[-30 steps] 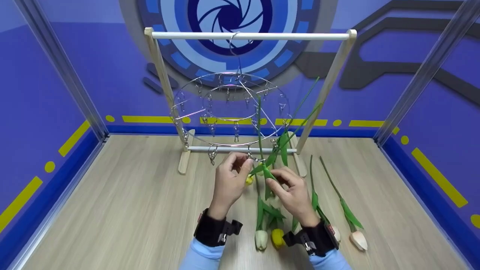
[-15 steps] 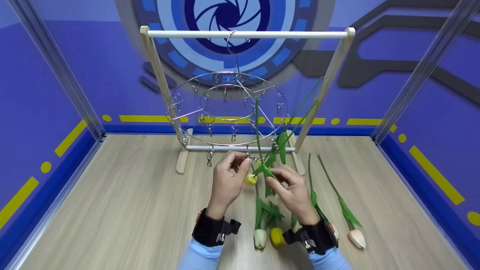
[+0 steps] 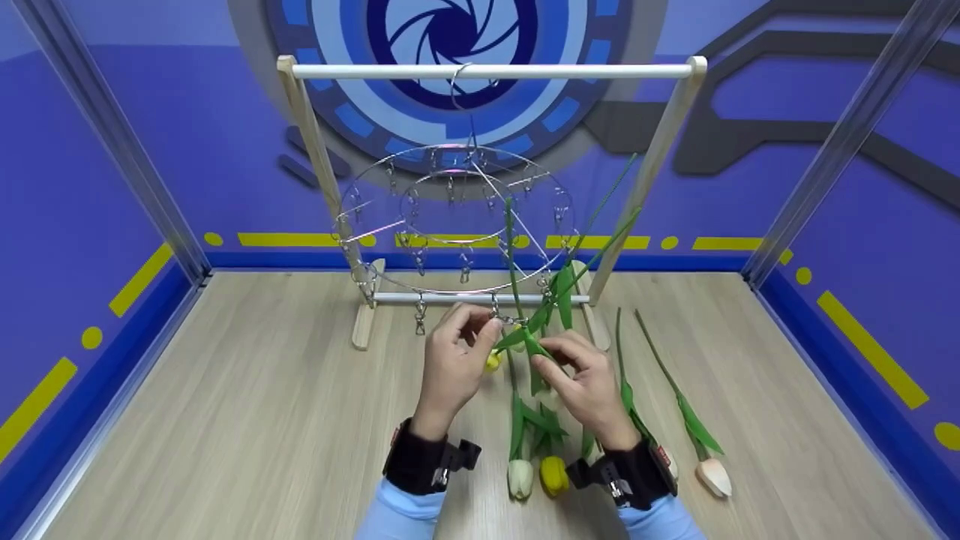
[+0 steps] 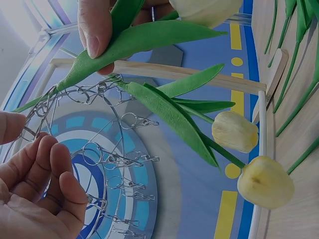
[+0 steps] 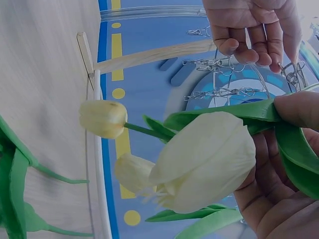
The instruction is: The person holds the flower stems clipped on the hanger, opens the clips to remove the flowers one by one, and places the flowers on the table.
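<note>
Between both hands: round wire clip hanger [image 3: 457,217] | left hand [image 3: 452,367] pinches metal clip [image 3: 501,318] | right hand [image 3: 589,386] grips green-stemmed pale tulip [image 5: 204,159] | risk: stem slips if clip closes early.

A silver wire clip hanger [image 3: 450,217] hangs from a pale wood rack with a white top bar [image 3: 491,71], against a blue-violet wall [image 3: 187,150] bearing a blue-and-white aperture emblem and yellow dashes and dots. Green-stemmed tulips, cream [image 3: 521,478], yellow [image 3: 555,475] and peach-white [image 3: 714,478], lie on a light wood-grain table [image 3: 247,420]. Both wrists wear black straps [image 3: 420,457] over light blue sleeves [image 3: 401,514].
</note>
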`<state>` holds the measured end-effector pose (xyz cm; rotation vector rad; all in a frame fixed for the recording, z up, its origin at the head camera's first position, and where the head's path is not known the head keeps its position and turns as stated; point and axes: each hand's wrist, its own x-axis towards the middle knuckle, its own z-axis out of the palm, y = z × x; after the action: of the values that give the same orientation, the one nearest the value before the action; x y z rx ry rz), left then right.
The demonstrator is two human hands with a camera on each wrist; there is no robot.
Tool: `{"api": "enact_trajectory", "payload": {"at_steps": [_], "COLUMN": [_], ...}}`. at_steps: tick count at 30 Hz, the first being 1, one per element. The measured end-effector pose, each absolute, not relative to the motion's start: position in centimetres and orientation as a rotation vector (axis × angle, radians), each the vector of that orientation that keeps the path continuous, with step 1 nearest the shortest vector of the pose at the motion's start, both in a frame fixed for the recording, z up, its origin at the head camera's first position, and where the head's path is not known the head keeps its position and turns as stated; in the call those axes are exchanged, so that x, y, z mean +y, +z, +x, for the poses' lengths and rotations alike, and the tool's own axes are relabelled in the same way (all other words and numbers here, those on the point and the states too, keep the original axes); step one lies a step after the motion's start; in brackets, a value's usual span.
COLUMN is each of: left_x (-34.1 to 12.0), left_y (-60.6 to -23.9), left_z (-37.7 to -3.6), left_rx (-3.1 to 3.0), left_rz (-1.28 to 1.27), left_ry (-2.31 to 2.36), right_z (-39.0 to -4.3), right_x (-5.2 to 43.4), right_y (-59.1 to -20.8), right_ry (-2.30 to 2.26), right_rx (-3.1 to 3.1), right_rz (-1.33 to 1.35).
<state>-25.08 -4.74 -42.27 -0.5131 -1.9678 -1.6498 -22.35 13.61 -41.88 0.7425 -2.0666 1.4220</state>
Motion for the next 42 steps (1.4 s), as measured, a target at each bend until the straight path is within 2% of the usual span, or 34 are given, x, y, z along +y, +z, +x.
{"api": "enact_trajectory", "payload": {"at_steps": [12,20,42], "left_x": [-4.7,-4.7,-4.9], "left_y": [-42.3,-42.3,-42.3], "left_z": [-25.2,-25.1,-25.1], "left_rx": [-1.947,-1.948,-1.956], "left_rz": [-0.531,-0.524,-0.544], "left_ry": [-1.651,-1.666,-1.639], "right_z": [-22.3,-24.3,-24.4], "right_x": [13.7,14.8,15.2], "right_y": [-41.8,-44.9,-45.1], "right_ry": [1.420,1.393,1.458], "right_rx": [-2.079,-2.089,-2.113], "right_rz": [0.740,0.742,0.754]}}
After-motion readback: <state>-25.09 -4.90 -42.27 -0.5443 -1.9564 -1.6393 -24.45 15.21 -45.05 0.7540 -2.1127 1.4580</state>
